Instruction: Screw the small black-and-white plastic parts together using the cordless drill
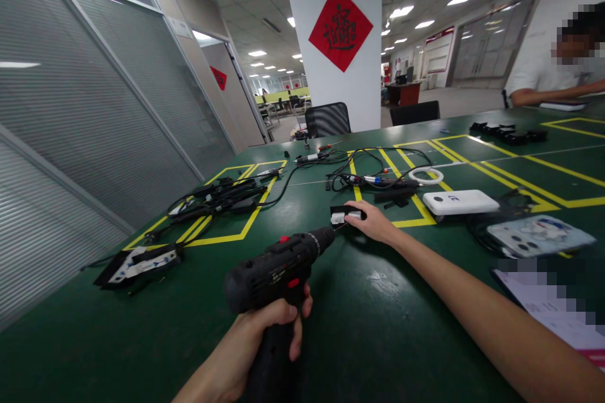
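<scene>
A black cordless drill (274, 269) with red buttons is gripped in my left hand (271, 327), fingers wrapped round its handle. Its chuck points away from me, and the thin bit reaches the near side of a small black part with white or silver pieces (338, 217). Whether the bit touches that part, I cannot tell. My right hand (375, 223) pinches the part from the right, low over the green table (340, 340). The hand covers the part's right end.
Bundled black cables (227, 198) lie at left, near a black-and-white piece (142, 264). Further right are corded tools (368, 181), a white ring (425, 176), a white power bank (459, 202), a phone (539, 235) and papers (543, 302). A person (539, 82) sits at far right.
</scene>
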Motion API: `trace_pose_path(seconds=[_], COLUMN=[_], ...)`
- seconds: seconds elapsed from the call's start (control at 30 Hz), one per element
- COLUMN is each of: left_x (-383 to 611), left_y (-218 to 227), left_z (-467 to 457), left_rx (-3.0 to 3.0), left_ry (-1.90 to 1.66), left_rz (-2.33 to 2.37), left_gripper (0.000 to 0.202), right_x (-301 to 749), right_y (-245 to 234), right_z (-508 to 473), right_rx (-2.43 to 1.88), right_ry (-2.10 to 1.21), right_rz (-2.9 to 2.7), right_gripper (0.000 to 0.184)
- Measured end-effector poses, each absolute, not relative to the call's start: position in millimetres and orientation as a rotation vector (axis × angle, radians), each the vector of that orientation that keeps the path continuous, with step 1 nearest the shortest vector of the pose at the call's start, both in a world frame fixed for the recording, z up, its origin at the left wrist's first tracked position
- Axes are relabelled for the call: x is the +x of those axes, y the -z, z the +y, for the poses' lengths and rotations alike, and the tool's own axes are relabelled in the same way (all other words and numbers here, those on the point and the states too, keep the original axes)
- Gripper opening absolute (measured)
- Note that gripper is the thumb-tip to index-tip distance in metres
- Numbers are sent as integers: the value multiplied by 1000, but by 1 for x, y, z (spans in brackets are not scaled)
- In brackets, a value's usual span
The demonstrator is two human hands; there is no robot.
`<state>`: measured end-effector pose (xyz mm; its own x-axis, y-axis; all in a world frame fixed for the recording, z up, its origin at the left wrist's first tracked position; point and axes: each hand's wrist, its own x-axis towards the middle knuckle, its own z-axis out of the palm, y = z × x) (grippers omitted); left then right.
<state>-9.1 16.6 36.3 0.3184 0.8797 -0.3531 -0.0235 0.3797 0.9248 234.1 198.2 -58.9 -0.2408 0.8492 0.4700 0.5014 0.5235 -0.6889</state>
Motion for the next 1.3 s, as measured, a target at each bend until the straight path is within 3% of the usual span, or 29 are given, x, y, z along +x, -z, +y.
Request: trace_pose_path(seconds=[0.5,0.77,1.3], left_x=[-8,2,4], left_y=[-28,-25,-26], left_z=[19,16,16], left_rx=[1025,959,806], left_ry=[-732,-814,-891], left_rz=[1118,1158,1068], left_gripper=[28,17,21], right_x=[234,233,235], right_y=[58,56,55], right_z=[199,197,196], right_rx=[-1127,-1135,-1163], right_ry=[-520,-517,-567], right_rz=[-1911,-1890,-1888], right_gripper=[42,42,44])
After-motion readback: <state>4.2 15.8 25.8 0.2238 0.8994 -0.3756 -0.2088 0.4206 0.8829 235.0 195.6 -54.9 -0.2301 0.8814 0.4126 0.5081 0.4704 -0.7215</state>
